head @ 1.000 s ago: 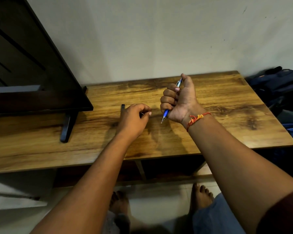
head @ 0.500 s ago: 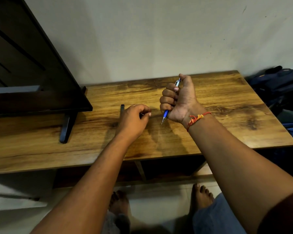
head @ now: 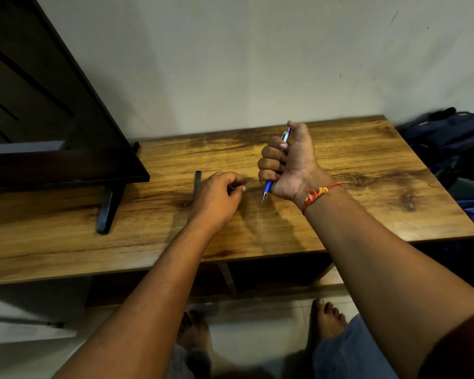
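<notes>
Holding pencil (head: 268,185) fist-wise in right hand (head: 292,165) — tip down | left hand (head: 216,196) grip pinches tiny sliver (head: 231,187) near tip

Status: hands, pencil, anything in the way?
Right hand grips pencil, tip down. Left hand pinches thin stick near tip. Dark case on table beside left hand, not between.

The person's forearms were bare down to the hands, and round the wrist of the right hand (head: 290,165) ran a thin thread bracelet (head: 316,193) of red, orange and yellow strands, knotted into a small tuft. A dark maroon sleeve (head: 460,348) covered the right upper arm, and faded blue-grey denim (head: 348,354) covered the right knee. The right foot (head: 326,318) and the left foot (head: 193,329) were both bare.
</notes>
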